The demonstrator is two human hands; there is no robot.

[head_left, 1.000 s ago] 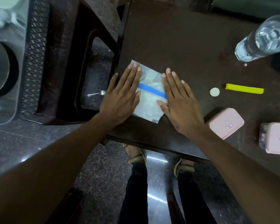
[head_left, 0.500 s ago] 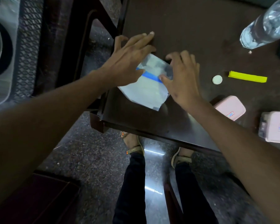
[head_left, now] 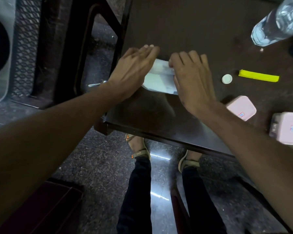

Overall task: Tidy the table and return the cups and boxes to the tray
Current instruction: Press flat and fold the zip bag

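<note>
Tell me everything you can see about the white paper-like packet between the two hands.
The white paper-like packet lies flat on the dark brown wooden table, near its left edge. It looks thin, pale and slightly translucent, with a crease or fold across its far part. The left hand covers its left side with fairly straight fingers; the right hand rests on its right side, thumb pressing at the far edge. Only its middle shows; motion blur hides finer detail.

two pink boxes (head_left: 241, 108) (head_left: 287, 128), one bottle (head_left: 277, 22), two hands (head_left: 134, 70) (head_left: 191, 81)

Bare table (head_left: 184, 27) ahead; bottle (head_left: 277, 22), cap (head_left: 226, 79), yellow strip (head_left: 258, 77), pink boxes (head_left: 241, 108) crowd right.
</note>
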